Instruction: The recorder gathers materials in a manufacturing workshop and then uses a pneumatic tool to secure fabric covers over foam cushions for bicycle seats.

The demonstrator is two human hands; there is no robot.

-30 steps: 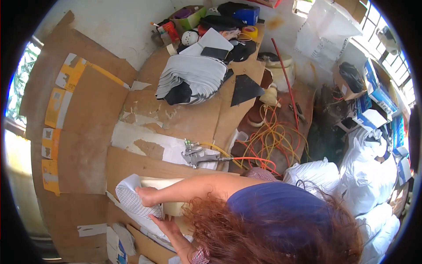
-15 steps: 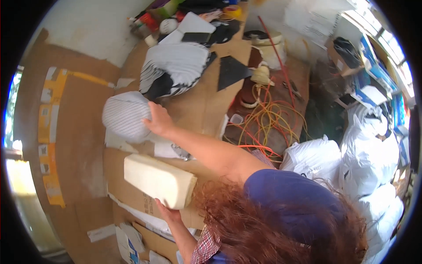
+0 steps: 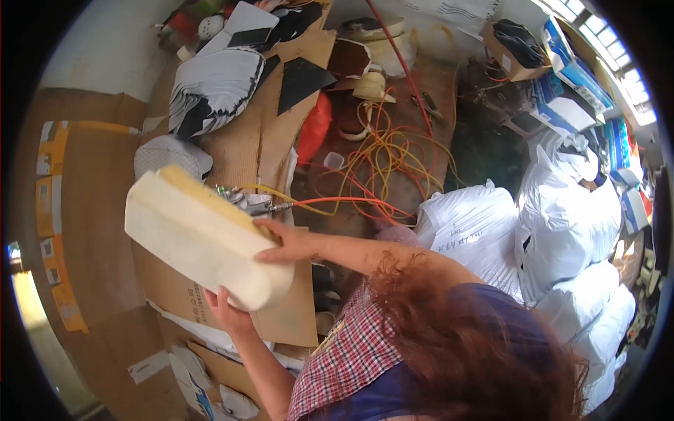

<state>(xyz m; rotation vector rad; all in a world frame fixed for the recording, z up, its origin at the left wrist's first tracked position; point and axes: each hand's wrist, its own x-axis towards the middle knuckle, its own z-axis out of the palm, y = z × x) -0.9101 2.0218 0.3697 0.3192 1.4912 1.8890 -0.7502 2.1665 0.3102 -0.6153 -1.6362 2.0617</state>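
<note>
A long cream foam block [image 3: 200,235] with one rounded end is held tilted over the cardboard-covered table. My left hand [image 3: 230,312] grips its near, rounded end from below. My right hand [image 3: 286,242] grips its right edge, fingers pressed on the top. Behind the block a grey striped fabric piece [image 3: 172,156] lies on the table, partly hidden by the foam. Close to the block's far right side lies a metal spray gun [image 3: 256,205], joined to an orange hose.
Stacked white-and-black fabric pieces [image 3: 216,88] and a black sheet [image 3: 303,83] lie farther back on the table. Tangled yellow and orange hoses [image 3: 390,165] cover the floor to the right. Full white bags [image 3: 569,203] stand at the far right. A cardboard wall [image 3: 98,231] borders the left.
My right hand has left the grey striped fabric piece and now grips the foam block. The block has been raised and turned, with my left hand on it. The view has shifted right.
</note>
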